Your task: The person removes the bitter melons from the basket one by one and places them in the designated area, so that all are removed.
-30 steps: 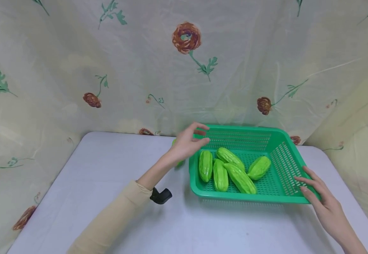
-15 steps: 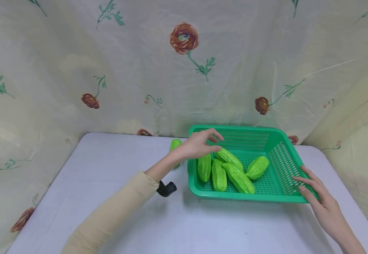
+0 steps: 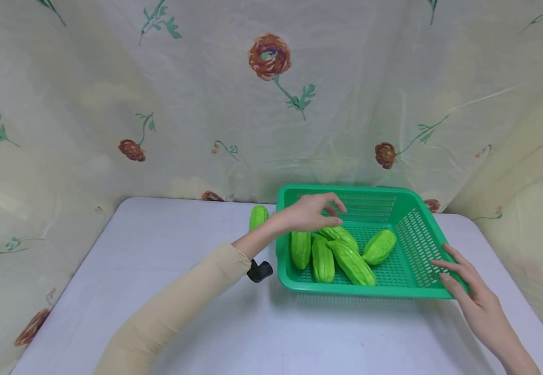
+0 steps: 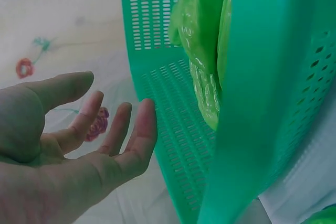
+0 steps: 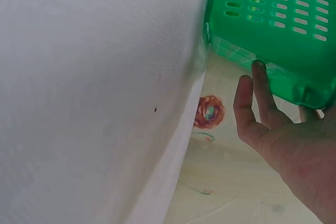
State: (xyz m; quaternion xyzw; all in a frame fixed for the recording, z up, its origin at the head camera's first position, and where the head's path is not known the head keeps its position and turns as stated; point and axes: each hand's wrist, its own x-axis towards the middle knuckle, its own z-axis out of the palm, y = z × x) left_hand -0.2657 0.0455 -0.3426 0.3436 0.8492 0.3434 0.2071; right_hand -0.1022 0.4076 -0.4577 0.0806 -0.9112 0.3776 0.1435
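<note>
A green perforated plastic basket (image 3: 346, 292) stands right of centre in the head view. Several light-green bitter gourds (image 3: 353, 264) lie in it, mostly toward its left side. Above its left part hovers my left hand (image 3: 310, 212), fingers loosely bent and holding nothing; it partly covers the gourds behind it. In the left wrist view this hand (image 4: 89, 153) shows empty beside the basket wall. At the basket's right end my right hand (image 3: 479, 302) holds the rim near the front corner, with thumb and a finger over it. The right wrist view shows other fingers (image 5: 262, 85) outside the wall.
Another bitter gourd (image 3: 259, 216) lies on the table just left of the basket, partly behind the left forearm. A white cloth covers the table (image 3: 177, 229). A flowered curtain (image 3: 196, 94) hangs close behind the basket. A black device (image 3: 259, 271) sits at the left wrist.
My left hand has moved right, from the basket's left rim to over its inside, uncovering more of the gourd on the table. The right hand stays on the rim.
</note>
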